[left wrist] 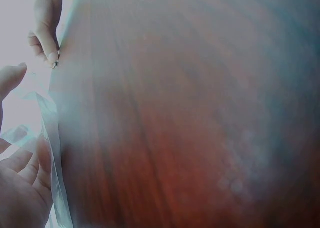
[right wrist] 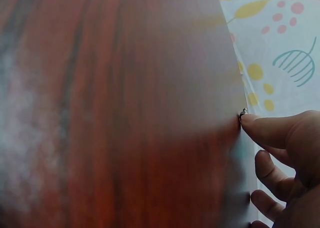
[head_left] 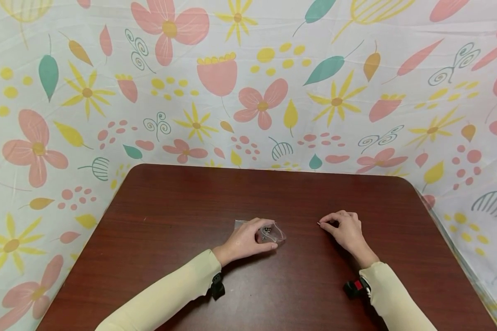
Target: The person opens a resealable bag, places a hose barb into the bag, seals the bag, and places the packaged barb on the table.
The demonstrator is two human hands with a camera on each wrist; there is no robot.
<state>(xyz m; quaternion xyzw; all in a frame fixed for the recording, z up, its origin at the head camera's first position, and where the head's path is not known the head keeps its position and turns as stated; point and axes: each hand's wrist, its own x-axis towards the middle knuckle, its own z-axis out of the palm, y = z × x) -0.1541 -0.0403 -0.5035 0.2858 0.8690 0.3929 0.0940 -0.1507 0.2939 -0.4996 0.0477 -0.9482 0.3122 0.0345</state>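
A small clear zip bag (head_left: 280,235) lies on the brown table, with several tiny dark metallic pieces (head_left: 267,230) inside. The left hand (head_left: 244,240) curves around the bag, fingers on its far side and thumb on the near side. In the left wrist view the clear plastic (left wrist: 56,158) stands along the fingers. Off to the right, just above the tabletop, the right hand (head_left: 345,231) pinches a tiny shiny metal piece (right wrist: 243,112) between thumb and forefinger. Its exact kind is too small to tell. The other right fingers are loosely bent.
The dark wood table (head_left: 182,197) has rounded far corners. A floral cloth (head_left: 257,128) hangs close behind it and along both sides. Black straps with small devices (head_left: 217,286) sit at both wrists, by the pale yellow sleeves (head_left: 170,294).
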